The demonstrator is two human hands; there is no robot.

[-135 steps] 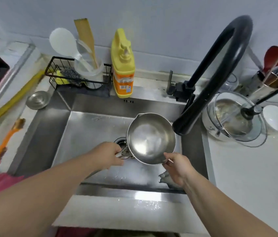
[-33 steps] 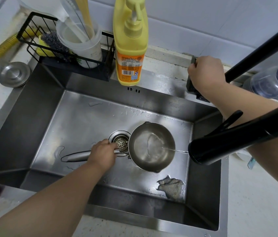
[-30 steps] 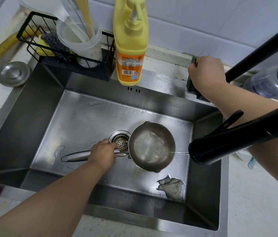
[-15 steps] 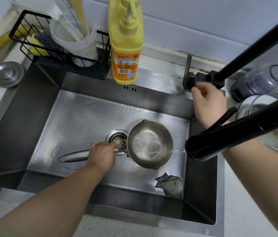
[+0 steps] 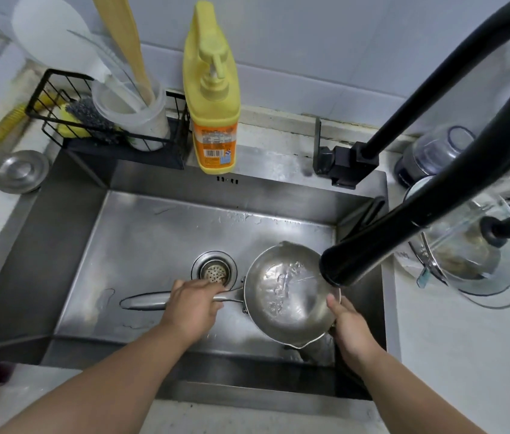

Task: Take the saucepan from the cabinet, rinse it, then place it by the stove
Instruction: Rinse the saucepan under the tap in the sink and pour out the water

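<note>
- Two hands on one pan: I have the saucepan (image 5: 291,296) held low inside the sink (image 5: 159,233), tilted under the black tap spout (image 5: 350,261), with a thin stream running into its bowl and a little water pooling and rippling there.
- My left hand (image 5: 192,303) is clenched round the long steel handle, near where it joins the bowl; my right hand (image 5: 349,327) now cups the pan's right rim from outside, fingers curled against the wall.
- Half a second ago that right hand was up by the tap lever (image 5: 318,145) at the back of the sink; it has come down to the pan while the water runs, so I judge the rinse to be properly under way and the swirl-and-tip to be next. The stove step remains undone.
- Just left of the pan, the drain strainer (image 5: 214,270) sits open in the sink floor, apart from the bowl.
- Behind the sink, a yellow soap bottle (image 5: 213,98) stands upright on the ledge; beside it a black wire caddy (image 5: 69,120) holds a scourer and a white tub (image 5: 141,120) with a white spoon and a wooden spatula in it.
- On the desk at right, a glass lid (image 5: 479,261) covers a pot.
</note>
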